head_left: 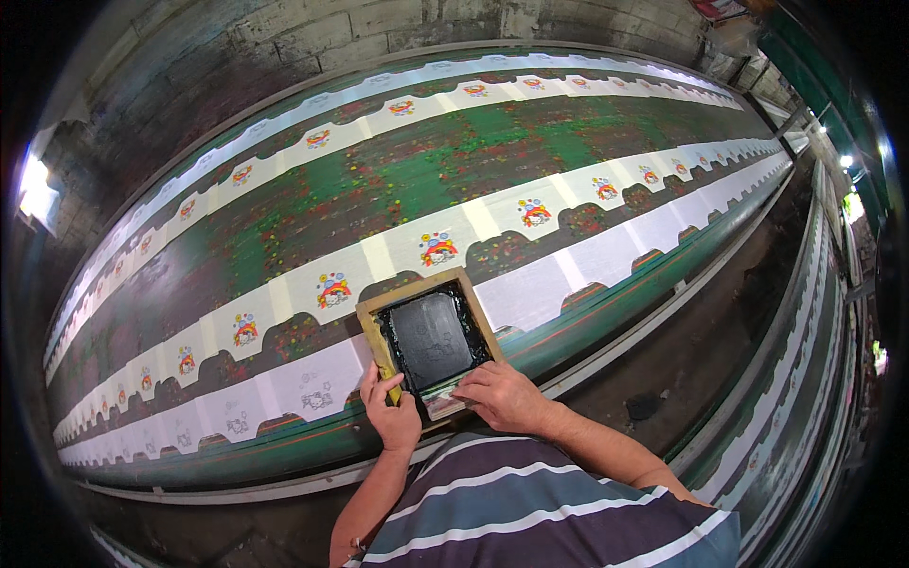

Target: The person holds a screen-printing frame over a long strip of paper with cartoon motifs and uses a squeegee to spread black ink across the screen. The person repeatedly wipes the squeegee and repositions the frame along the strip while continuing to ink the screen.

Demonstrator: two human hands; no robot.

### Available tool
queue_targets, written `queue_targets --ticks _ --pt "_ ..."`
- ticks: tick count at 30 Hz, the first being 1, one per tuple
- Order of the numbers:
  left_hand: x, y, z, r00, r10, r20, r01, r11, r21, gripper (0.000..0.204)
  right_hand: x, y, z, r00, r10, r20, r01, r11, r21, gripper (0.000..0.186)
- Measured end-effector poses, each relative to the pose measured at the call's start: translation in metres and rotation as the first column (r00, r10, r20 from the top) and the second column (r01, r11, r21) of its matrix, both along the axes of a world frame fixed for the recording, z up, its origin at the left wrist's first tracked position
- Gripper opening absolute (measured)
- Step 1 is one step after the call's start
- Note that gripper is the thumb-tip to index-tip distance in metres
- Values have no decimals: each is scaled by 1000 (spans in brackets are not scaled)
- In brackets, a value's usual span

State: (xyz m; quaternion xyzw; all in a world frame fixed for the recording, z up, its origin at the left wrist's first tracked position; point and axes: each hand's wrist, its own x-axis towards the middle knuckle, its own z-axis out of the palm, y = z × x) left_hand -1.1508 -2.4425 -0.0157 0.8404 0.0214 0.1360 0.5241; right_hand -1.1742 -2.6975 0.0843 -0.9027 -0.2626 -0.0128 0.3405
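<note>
A wooden-framed printing screen [481, 317] lies tilted over the near row of white fabric pieces. Black ink rims its dark mesh [436, 336]. My left hand [393, 417] is closed round the frame's left bar, beside a yellow strip on it. At the near end of the screen, my right hand [507, 396] grips a flat squeegee [441, 401], whose lower part is partly covered by the fingers. Left of the frame, a white fabric piece [284, 402] carries a black outline print; to the right, a white piece [521, 295] looks plain.
A long green table [398, 185], speckled with paint, curves across the view. Behind the screen runs a row of pieces with colourful rainbow prints [333, 291]; more rows lie on the far side. A block wall [331, 33] stands behind, and another table [772, 407] is at right.
</note>
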Motion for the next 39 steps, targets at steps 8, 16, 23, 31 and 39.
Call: queue_targets --ticks 8,16,23,31,39 --pt "3 -121 1 997 -21 72 25 998 -61 34 -10 -110 -1 994 -106 5 105 994 27 37" --pt "4 -205 -5 998 -5 65 11 996 -88 34 -8 -197 -2 998 -54 -8 54 998 -37 40" --pt "5 -221 -10 1000 22 14 -20 994 -111 34 2 -209 4 1000 27 10 -27 997 -75 38" --pt "6 -223 -16 999 15 -33 -18 996 -89 36 13 -194 5 999 34 19 -27 956 -291 30" --pt "7 -216 -19 998 -27 -52 22 994 -106 33 70 -206 20 946 173 -273 -276 871 -407 32"
